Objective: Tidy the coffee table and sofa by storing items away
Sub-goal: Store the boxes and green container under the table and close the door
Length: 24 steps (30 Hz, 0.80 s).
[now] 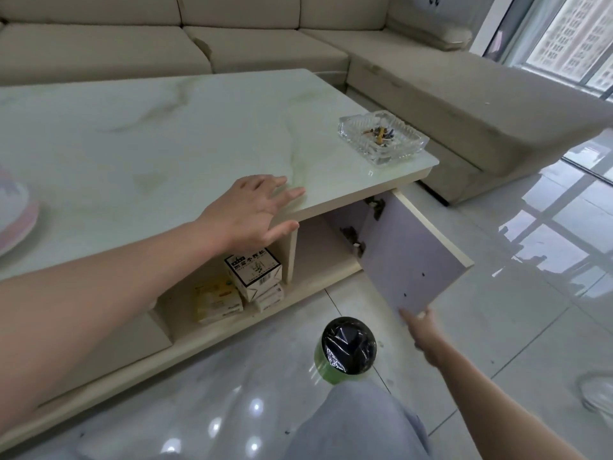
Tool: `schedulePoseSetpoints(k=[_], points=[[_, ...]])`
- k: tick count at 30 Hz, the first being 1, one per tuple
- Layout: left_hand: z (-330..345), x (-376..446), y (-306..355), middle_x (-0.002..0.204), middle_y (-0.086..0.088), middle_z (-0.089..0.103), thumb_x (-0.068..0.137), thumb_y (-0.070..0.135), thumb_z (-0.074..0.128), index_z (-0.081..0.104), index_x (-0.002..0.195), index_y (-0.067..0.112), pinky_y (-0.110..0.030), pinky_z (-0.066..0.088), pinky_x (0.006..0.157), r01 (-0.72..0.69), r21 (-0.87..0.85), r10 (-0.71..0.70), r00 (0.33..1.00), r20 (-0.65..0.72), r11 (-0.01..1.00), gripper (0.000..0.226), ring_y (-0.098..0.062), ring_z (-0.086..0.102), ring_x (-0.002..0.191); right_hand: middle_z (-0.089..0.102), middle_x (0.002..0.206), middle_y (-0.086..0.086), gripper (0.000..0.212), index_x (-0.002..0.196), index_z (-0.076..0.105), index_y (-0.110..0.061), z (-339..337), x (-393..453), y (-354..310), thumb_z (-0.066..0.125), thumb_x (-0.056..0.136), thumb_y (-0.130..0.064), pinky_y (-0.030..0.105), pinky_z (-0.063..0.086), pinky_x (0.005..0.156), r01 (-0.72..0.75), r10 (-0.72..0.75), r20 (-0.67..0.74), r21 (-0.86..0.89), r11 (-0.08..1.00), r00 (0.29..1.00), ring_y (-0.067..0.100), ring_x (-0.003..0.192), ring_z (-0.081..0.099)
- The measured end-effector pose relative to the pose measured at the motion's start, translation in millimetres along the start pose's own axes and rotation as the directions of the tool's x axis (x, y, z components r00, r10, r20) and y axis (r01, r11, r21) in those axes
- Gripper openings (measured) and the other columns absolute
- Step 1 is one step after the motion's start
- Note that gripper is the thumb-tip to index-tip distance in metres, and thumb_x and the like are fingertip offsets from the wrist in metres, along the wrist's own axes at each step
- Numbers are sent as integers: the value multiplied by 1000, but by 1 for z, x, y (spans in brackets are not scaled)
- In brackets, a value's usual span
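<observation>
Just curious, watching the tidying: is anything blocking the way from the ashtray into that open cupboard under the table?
Nothing visible does. The door is swung open, held by the right hand, and the compartment looks empty. The ashtray sits above.

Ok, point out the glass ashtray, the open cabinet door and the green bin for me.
glass ashtray (pixel 383 136), head view, on the butts in its bowl.
cabinet door (pixel 411 254), head view, on its lilac inner face.
green bin (pixel 348 348), head view, on the black bag lining its mouth.
</observation>
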<state>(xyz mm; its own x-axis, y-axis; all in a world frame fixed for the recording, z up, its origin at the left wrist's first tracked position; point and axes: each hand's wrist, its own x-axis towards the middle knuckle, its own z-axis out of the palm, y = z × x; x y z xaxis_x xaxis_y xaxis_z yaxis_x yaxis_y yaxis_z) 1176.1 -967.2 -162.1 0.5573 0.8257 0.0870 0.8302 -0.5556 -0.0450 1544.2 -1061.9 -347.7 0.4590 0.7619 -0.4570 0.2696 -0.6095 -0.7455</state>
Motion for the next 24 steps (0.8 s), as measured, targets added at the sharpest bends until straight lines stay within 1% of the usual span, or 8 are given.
schedulePoseSetpoints(k=[2,5,8,11,13,18,20,24], points=[[1,2,0,164,-6,17,96,67,18,10,156,39,-44,11,123,12,-7,-12,1000,9,1000,67,-28,14,151,56,112,13,61,144,34,-9,21,3,31,60,95,-34,37,52,71,-167,196,136,-196,966,971,27,84,60],[4,6,-2,165,-5,15,95,68,15,9,156,39,-44,12,123,10,-15,-10,1000,13,1000,68,-27,13,152,61,105,12,49,141,34,-8,58,3,60,52,96,-16,28,54,46,-226,299,291,-260,939,909,27,64,70],[7,6,-4,165,-5,15,95,69,16,10,156,39,-43,12,123,9,-21,-9,1000,15,1000,68,-26,13,152,66,101,20,39,130,41,-7,87,3,75,32,92,1,25,46,35,-238,292,271,-213,947,917,35,64,74],[8,4,-5,165,-5,17,95,69,16,13,156,39,-42,11,123,14,-27,-13,1000,21,1000,68,-26,14,152,67,87,25,42,128,41,0,96,5,69,23,90,3,38,55,42,-237,274,231,-175,956,934,35,52,70],[8,4,-5,165,-4,17,95,69,17,14,156,39,-41,11,122,12,-27,-11,1000,20,1000,68,-26,14,151,71,81,29,40,126,44,5,90,12,52,23,92,0,48,60,51,-277,305,227,-145,950,925,38,53,70],[7,4,-5,165,-4,17,95,69,20,18,154,40,-43,13,123,14,-25,-14,1000,8,1000,66,-26,16,151,71,100,26,35,131,48,-4,68,29,-27,32,99,0,33,60,47,-303,273,375,21,953,886,30,59,74],[7,4,-3,165,-4,17,95,68,22,19,154,40,-43,13,123,15,-28,-15,1000,5,999,65,-26,15,151,70,92,18,33,129,49,-12,61,37,-64,32,102,-3,29,58,44,-274,234,381,56,960,895,23,51,72],[7,6,-3,165,-3,16,96,66,22,19,154,41,-42,11,123,21,-47,-21,1000,8,999,63,-24,14,152,66,91,19,32,127,50,-6,63,59,-123,31,102,-2,27,56,40,-171,135,330,81,982,934,20,42,68]])
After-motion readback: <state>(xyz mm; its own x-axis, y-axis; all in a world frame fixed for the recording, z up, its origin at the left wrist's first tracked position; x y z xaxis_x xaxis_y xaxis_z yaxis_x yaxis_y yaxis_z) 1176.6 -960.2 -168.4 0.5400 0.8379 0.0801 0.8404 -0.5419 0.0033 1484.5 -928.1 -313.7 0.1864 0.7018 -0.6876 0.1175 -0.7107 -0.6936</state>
